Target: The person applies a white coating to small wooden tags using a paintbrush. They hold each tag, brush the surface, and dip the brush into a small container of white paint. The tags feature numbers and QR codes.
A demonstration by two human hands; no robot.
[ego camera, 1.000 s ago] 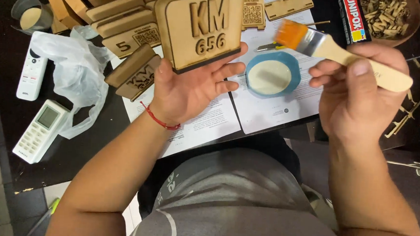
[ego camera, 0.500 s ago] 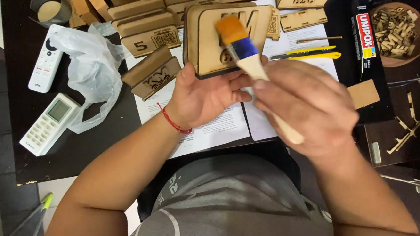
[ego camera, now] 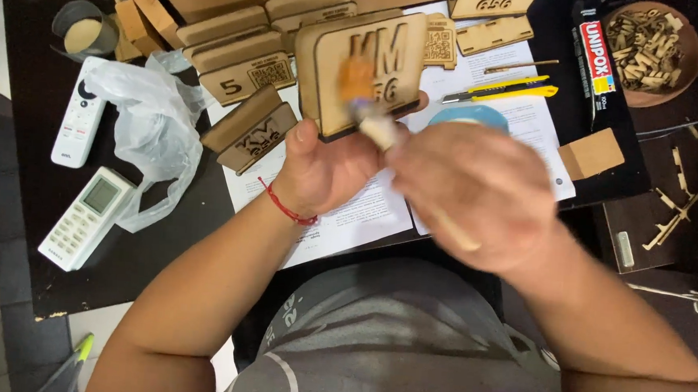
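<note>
Out past the left hand's far side lie two white remote controls (ego camera: 88, 216) on the dark table (ego camera: 34, 201), with a crumpled clear plastic bag (ego camera: 155, 132) between them and the hand. Just beyond the left thumb sit small wooden blocks (ego camera: 250, 127), one leaning on the other.

The left hand (ego camera: 330, 171) comes up from a bent forearm, a red string (ego camera: 286, 209) round the wrist, palm turned upward. Its fingers are curled under the bottom edge of a wooden plaque (ego camera: 369, 68) with cut-out characters, holding it upright and tilted a little back, raised above the printed paper sheets (ego camera: 347, 220).

The right hand (ego camera: 474, 200) is just beside the left, blurred, closed in a fist round the pale handle of a paintbrush (ego camera: 370, 108). The orange bristles lie against the plaque's face, low and left of centre.

Beyond the right knuckles a blue-rimmed round container (ego camera: 471, 115) peeks out, and further on a yellow utility knife (ego camera: 505, 88). To the right hand's outer side rests a small wooden tab (ego camera: 592, 153), with a bowl of wooden offcuts (ego camera: 649, 49) further away.
</note>
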